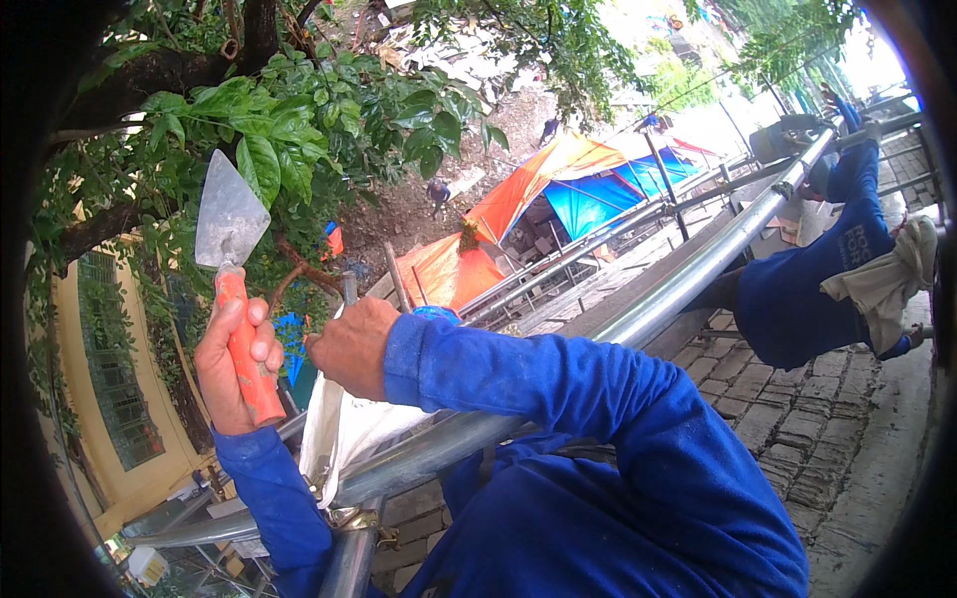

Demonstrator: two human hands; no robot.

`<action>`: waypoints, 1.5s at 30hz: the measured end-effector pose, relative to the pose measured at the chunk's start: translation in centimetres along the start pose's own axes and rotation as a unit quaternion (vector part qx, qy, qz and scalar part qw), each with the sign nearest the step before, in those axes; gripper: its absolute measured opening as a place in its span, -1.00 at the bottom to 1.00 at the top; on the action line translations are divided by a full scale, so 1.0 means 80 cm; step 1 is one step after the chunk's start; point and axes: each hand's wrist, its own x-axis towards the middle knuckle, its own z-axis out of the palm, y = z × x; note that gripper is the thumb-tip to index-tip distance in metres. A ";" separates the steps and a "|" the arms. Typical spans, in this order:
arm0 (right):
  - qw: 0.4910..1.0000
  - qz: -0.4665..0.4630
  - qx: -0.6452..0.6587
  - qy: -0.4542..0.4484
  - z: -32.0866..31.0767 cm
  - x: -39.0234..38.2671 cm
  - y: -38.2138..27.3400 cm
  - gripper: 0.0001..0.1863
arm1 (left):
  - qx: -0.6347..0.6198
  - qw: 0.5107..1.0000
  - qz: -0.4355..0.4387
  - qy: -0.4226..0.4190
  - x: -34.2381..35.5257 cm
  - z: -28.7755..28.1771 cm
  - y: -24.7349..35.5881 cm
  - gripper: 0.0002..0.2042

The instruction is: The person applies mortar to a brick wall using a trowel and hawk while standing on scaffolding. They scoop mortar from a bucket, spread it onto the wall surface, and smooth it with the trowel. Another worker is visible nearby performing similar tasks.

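Note:
My left hand is wrapped round the orange handle of a trowel held upright, its triangular grey blade pointing upward. Just to its right, my right hand is closed on a narrow grey metal tool, whose lower part is hidden by my fingers. A white cloth or sack hangs below my right hand, over the scaffold by a metal clamp.
Steel scaffold pipes run diagonally across the view. A co-worker in blue is on the scaffold at right, beside brickwork. Leafy branches hang at upper left. Far below are orange and blue tarps and a person.

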 end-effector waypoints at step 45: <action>0.995 -0.003 -0.011 0.102 0.021 -0.006 0.002 -0.93 | -0.016 0.999 -0.021 -0.025 0.003 -0.010 -0.006 -0.61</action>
